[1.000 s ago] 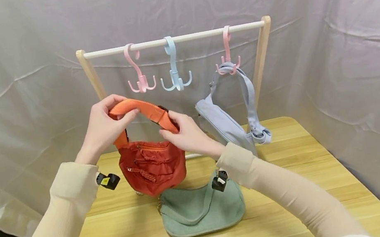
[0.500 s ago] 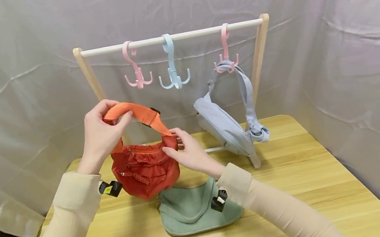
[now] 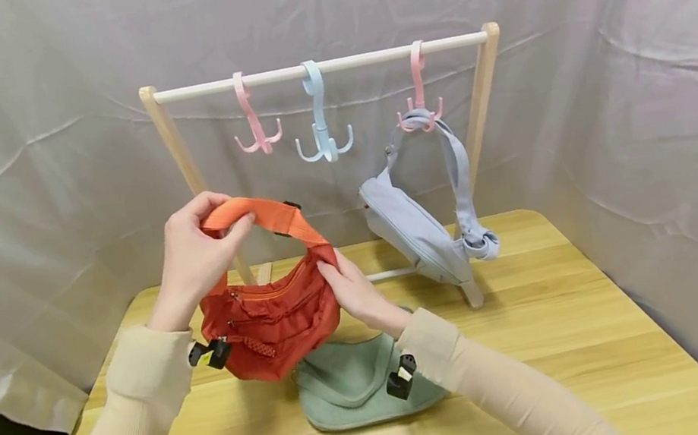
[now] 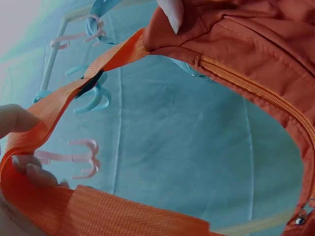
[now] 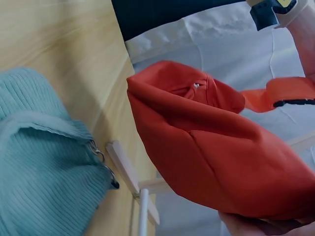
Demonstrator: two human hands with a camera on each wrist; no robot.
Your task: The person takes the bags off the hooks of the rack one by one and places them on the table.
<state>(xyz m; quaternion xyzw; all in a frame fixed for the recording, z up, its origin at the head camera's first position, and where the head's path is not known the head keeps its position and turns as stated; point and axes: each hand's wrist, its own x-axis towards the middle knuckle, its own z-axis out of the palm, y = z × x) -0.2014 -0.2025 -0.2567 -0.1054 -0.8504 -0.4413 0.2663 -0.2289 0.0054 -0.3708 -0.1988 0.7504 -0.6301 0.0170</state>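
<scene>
A red shoulder bag (image 3: 282, 313) with an orange strap (image 3: 272, 213) is held up over the table. My left hand (image 3: 192, 255) grips the top of the strap, thumb in front; the left wrist view shows fingers curled round the webbing. At the bag's right upper corner, my right hand (image 3: 357, 289) pinches the fabric, thumb in front and the other fingers mostly hidden behind. The bag body (image 5: 206, 152) tilts, its right end higher. Below it a green corduroy bag (image 3: 351, 394) lies on the table, partly covered by my right wrist.
Behind stands a rack with a white rail (image 3: 364, 59). From it hang a pink hook (image 3: 253, 122), a blue hook (image 3: 320, 118) and another pink hook (image 3: 418, 83), which carries a light blue bag (image 3: 416, 225). Grey curtains (image 3: 652, 121) surround the wooden table (image 3: 536, 340).
My right hand has slid from the orange strap down to the bag's right corner and raised that end. The left hand keeps its hold, slightly lower. The left pink hook has turned a little.
</scene>
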